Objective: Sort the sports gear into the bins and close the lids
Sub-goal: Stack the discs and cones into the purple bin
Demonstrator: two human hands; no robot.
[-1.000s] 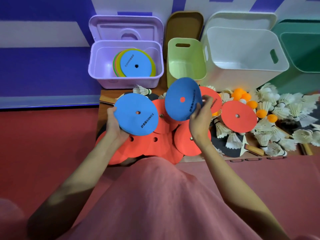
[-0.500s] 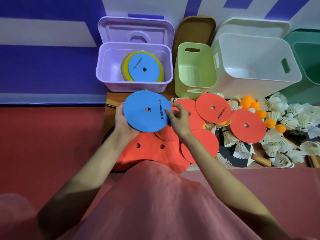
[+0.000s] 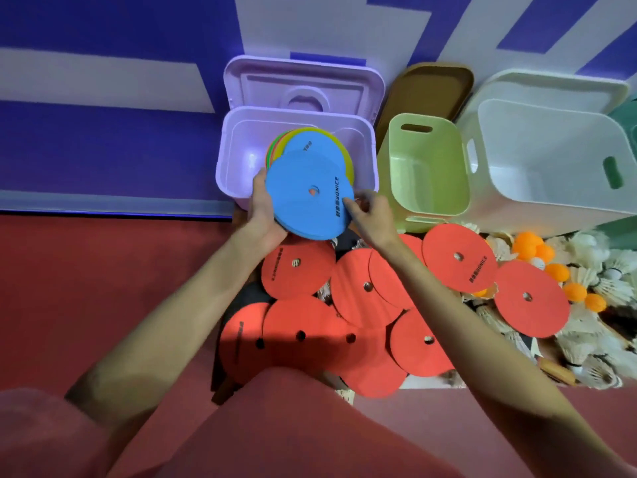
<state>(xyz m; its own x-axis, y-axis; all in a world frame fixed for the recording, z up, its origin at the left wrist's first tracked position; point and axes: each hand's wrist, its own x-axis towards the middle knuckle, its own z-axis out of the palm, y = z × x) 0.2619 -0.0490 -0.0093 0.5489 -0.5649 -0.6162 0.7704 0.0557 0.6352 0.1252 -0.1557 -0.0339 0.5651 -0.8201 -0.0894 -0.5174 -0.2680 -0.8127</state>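
Note:
My left hand (image 3: 263, 205) grips the left edge of a stack of blue discs (image 3: 303, 198), held over the front rim of the purple bin (image 3: 238, 157). My right hand (image 3: 370, 215) touches the stack's right edge with fingertip and thumb. Inside the bin lie more discs (image 3: 317, 143), blue on top with yellow, green and orange edges showing. Several red discs (image 3: 365, 291) are spread on the low board below my arms. Orange balls (image 3: 537, 250) and white shuttlecocks (image 3: 606, 281) lie heaped at the right.
The purple bin's lid (image 3: 303, 88) leans open against the wall. A light green bin (image 3: 427, 170), a white bin (image 3: 551, 160) and a dark green bin at the frame's right edge stand open. A brown lid (image 3: 427, 91) leans behind. Wooden paddle handles (image 3: 558, 370) lie among the shuttlecocks.
The two blue discs were brought together into one stack. Both hands then carried the stack up and forward from above the red discs to the purple bin's front rim.

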